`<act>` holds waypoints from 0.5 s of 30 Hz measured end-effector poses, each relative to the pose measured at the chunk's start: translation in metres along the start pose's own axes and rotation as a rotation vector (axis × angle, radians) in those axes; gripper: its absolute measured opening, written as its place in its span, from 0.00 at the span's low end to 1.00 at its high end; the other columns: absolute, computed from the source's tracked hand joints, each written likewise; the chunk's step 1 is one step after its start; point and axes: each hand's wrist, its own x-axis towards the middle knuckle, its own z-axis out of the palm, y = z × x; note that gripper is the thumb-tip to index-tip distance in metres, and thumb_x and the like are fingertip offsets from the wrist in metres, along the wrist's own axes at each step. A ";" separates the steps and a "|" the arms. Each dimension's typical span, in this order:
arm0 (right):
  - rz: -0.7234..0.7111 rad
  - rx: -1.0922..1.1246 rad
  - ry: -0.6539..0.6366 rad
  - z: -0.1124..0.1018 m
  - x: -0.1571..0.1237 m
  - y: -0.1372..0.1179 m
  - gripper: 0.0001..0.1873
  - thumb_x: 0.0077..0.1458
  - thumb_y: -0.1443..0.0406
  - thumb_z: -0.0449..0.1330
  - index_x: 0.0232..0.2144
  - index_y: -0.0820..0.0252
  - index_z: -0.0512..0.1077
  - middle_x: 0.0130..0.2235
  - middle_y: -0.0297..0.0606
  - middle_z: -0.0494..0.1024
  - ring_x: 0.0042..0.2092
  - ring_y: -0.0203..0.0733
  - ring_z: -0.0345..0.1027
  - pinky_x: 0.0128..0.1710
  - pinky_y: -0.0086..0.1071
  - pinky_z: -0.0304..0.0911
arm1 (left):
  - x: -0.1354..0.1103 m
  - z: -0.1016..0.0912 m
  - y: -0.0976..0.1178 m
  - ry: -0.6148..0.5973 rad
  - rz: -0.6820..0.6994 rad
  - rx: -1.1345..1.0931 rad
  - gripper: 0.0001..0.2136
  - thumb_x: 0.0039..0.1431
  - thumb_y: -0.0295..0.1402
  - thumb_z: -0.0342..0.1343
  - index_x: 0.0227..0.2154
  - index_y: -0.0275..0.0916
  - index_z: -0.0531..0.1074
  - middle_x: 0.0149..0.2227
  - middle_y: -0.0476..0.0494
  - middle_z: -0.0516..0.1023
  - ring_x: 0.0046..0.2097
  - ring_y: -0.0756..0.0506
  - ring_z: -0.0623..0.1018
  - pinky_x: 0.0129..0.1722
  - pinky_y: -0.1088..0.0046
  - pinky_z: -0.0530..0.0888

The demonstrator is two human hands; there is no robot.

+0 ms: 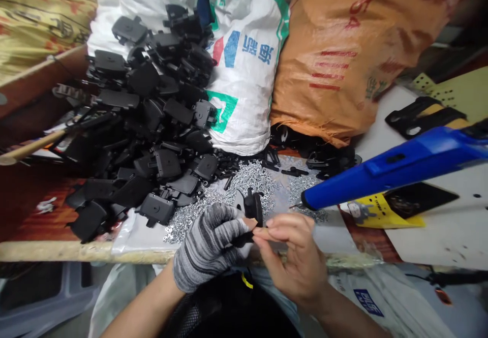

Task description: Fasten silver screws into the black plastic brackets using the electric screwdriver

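Note:
My left hand (211,244), in a grey striped glove with bare fingertips, is closed on a black plastic part (251,205) near the table's front edge. The part has an upright piece that sticks up above the fingers; its lower portion is hidden by the hand. My right hand (293,256) is bare, with its thumb and fingers pinched together against the part. Whatever lies in that pinch is too small to make out. Behind the hands lie a pile of silver screws (253,178) and a heap of small metal nuts (183,218).
Black plastic parts (168,162) are heaped at the left. A blue electric screwdriver (381,167) slants in from the right, its tip near more screws (303,188). A white sack (247,73) and an orange sack (328,58) stand at the back. A wooden handle (34,147) juts out leftward.

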 end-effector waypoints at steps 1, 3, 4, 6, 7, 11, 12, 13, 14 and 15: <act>-0.014 -0.021 0.011 -0.001 -0.001 -0.001 0.23 0.55 0.76 0.63 0.48 0.49 0.64 0.36 0.32 0.83 0.39 0.47 0.73 0.46 0.48 0.62 | 0.001 0.000 0.001 -0.011 0.008 -0.006 0.19 0.54 0.35 0.69 0.50 0.47 0.79 0.42 0.44 0.83 0.41 0.46 0.82 0.42 0.72 0.79; -0.035 0.007 0.027 -0.004 -0.001 0.000 0.22 0.56 0.75 0.63 0.47 0.49 0.64 0.35 0.31 0.83 0.38 0.46 0.72 0.45 0.47 0.62 | 0.004 0.000 0.002 -0.048 0.005 -0.058 0.17 0.54 0.35 0.68 0.48 0.46 0.79 0.41 0.45 0.82 0.40 0.46 0.82 0.40 0.73 0.79; -0.032 0.036 0.022 -0.005 0.000 0.001 0.22 0.56 0.75 0.63 0.47 0.50 0.64 0.35 0.31 0.82 0.38 0.45 0.72 0.45 0.46 0.62 | 0.006 0.000 0.002 -0.061 -0.002 -0.084 0.16 0.54 0.35 0.68 0.47 0.45 0.79 0.40 0.45 0.82 0.39 0.47 0.81 0.39 0.73 0.79; 0.021 0.055 -0.020 -0.009 0.003 0.004 0.19 0.56 0.74 0.62 0.46 0.51 0.65 0.35 0.32 0.81 0.40 0.45 0.71 0.45 0.45 0.63 | 0.010 0.000 0.002 -0.080 -0.015 -0.098 0.15 0.53 0.34 0.68 0.44 0.43 0.79 0.38 0.46 0.82 0.36 0.48 0.81 0.36 0.74 0.78; 0.064 0.045 -0.063 -0.011 0.006 0.005 0.16 0.57 0.73 0.62 0.45 0.52 0.66 0.36 0.32 0.81 0.42 0.45 0.71 0.46 0.44 0.63 | 0.011 0.001 0.001 -0.091 -0.011 -0.091 0.14 0.52 0.33 0.68 0.44 0.43 0.79 0.38 0.46 0.81 0.35 0.48 0.80 0.35 0.75 0.78; 0.156 0.148 -0.229 -0.014 0.011 0.002 0.12 0.58 0.70 0.62 0.43 0.51 0.70 0.37 0.31 0.81 0.46 0.44 0.72 0.47 0.42 0.65 | 0.016 0.006 0.000 -0.130 0.019 -0.110 0.12 0.53 0.33 0.67 0.41 0.41 0.78 0.35 0.46 0.81 0.34 0.48 0.79 0.33 0.75 0.76; 0.141 0.193 -0.248 -0.015 0.012 0.002 0.12 0.58 0.70 0.63 0.43 0.50 0.71 0.37 0.31 0.81 0.46 0.44 0.72 0.47 0.42 0.66 | 0.017 0.008 0.000 -0.131 0.030 -0.136 0.11 0.53 0.33 0.67 0.40 0.41 0.78 0.34 0.46 0.81 0.34 0.48 0.79 0.33 0.75 0.76; 0.121 0.205 -0.247 -0.017 0.012 0.002 0.12 0.58 0.69 0.63 0.43 0.49 0.72 0.37 0.31 0.82 0.47 0.44 0.73 0.48 0.42 0.67 | 0.018 0.009 0.000 -0.116 0.041 -0.156 0.11 0.53 0.33 0.67 0.39 0.41 0.77 0.34 0.46 0.80 0.34 0.48 0.78 0.33 0.74 0.76; 0.107 0.167 -0.209 -0.021 0.013 0.006 0.11 0.57 0.69 0.64 0.42 0.49 0.73 0.38 0.31 0.82 0.47 0.45 0.74 0.48 0.43 0.68 | 0.019 0.011 0.000 -0.092 0.059 -0.168 0.10 0.53 0.32 0.66 0.39 0.41 0.76 0.34 0.46 0.80 0.34 0.48 0.78 0.33 0.74 0.76; 0.109 0.094 -0.138 -0.029 0.014 0.012 0.11 0.57 0.68 0.64 0.42 0.48 0.74 0.40 0.33 0.81 0.48 0.47 0.74 0.49 0.44 0.69 | 0.020 0.012 0.000 -0.069 0.083 -0.176 0.10 0.53 0.31 0.66 0.39 0.41 0.75 0.34 0.46 0.79 0.34 0.49 0.78 0.33 0.74 0.75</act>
